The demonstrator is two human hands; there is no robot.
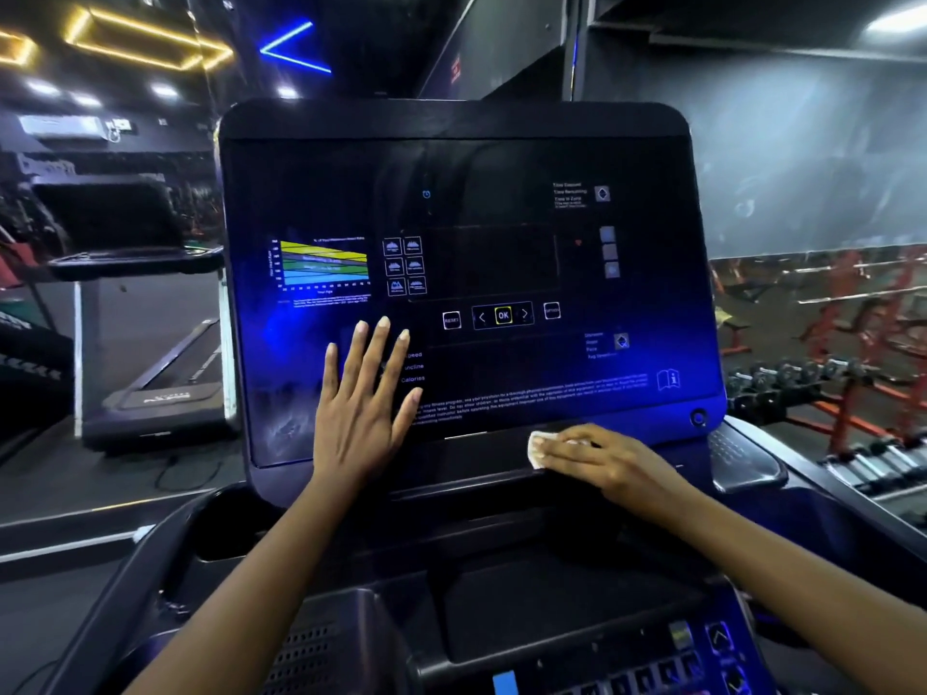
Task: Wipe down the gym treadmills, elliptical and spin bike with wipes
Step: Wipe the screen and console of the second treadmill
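Observation:
A treadmill's large dark console panel (501,158) fills the middle of the head view, with a coloured chart and an OK button printed on it. My left hand (363,408) lies flat on the panel's lower left, fingers straight and spread. My right hand (597,456) presses a white wipe (537,447) against the panel's lower edge, right of centre, fingers extended over the wipe. Only the wipe's left end shows from under the fingers.
Below the panel lie a dark tray (552,594) and a keypad (677,664) at the bottom right. A second treadmill (150,343) stands to the left. Red benches and a dumbbell rack (827,378) fill the right side.

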